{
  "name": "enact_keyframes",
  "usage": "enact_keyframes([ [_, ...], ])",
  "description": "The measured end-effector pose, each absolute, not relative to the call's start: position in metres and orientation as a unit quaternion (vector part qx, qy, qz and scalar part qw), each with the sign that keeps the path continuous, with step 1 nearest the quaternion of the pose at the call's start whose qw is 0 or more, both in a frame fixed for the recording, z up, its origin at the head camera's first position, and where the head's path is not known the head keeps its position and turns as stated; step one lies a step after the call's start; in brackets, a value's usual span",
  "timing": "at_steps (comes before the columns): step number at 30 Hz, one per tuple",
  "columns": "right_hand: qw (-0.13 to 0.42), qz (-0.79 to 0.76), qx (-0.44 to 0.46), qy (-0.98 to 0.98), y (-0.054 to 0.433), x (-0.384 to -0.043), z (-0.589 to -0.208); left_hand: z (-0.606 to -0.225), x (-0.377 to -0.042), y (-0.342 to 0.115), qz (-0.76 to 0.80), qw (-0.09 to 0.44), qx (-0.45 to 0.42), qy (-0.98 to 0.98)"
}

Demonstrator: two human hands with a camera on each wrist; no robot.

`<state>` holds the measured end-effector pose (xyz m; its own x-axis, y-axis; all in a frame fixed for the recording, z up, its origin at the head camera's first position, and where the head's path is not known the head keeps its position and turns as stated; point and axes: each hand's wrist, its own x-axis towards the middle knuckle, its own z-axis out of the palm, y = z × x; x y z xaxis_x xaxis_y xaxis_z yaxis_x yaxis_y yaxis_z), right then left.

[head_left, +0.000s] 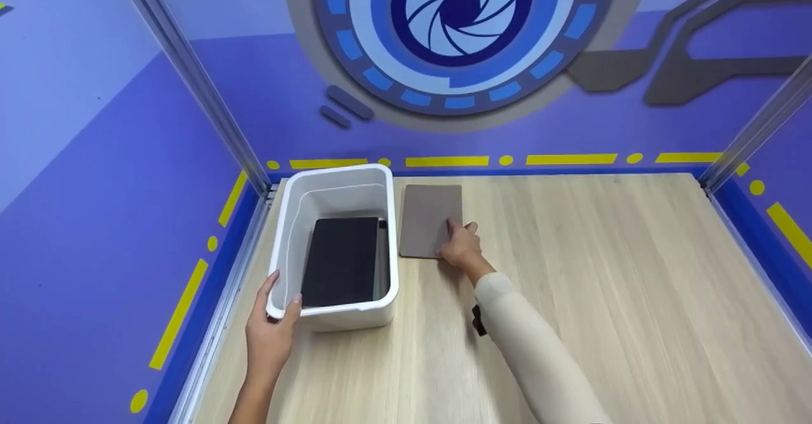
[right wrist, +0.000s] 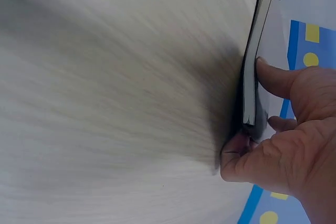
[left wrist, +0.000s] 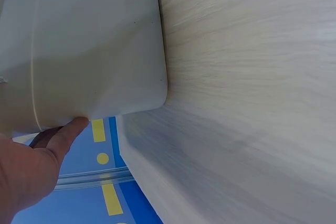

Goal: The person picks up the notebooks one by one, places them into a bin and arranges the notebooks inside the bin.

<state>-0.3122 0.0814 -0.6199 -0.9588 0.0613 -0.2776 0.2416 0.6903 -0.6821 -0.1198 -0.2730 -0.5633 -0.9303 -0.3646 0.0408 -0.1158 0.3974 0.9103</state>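
A white plastic bin [head_left: 346, 320] stands at the left of the table, with a black notebook-like rectangle [head_left: 341, 259] lying inside it. At the bin's near left corner my left hand [head_left: 273, 332] grips the rim, thumb toward the inside. The left wrist view shows fingers of this hand [left wrist: 31, 169] against the bin's outer wall [left wrist: 100, 51]. Just right of the bin lies a grey-brown notebook [head_left: 428, 218]. My right hand [head_left: 463, 246] pinches its near right corner. In the right wrist view, the thumb is on the cover and a curled finger is at the notebook's lower edge [right wrist: 252, 72].
The light wooden table [head_left: 590, 284] extends to the right. Blue-purple printed panels [head_left: 254, 94] rise at the back and both sides, with metal posts [head_left: 196, 87] at the corners. The bin stands close to the left and back edges.
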Motion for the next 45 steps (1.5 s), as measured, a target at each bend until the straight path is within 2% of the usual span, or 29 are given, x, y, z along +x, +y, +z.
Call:
enact_keyframes([
  [21, 0.128, -0.510, 0.081, 0.846, 0.098, -0.311, -0.630, -0.563, -0.120, -0.273, -0.524, 0.128, 0.145, -0.830],
  [41, 0.134, -0.551, 0.071, 0.820, 0.120, -0.284, -0.629, -0.563, -0.120, -0.273, -0.533, 0.116, 0.143, -0.826],
  [45, 0.121, -0.548, 0.067, 0.825, 0.123, -0.281, -0.631, -0.562, -0.121, -0.273, -0.531, 0.118, 0.144, -0.827],
])
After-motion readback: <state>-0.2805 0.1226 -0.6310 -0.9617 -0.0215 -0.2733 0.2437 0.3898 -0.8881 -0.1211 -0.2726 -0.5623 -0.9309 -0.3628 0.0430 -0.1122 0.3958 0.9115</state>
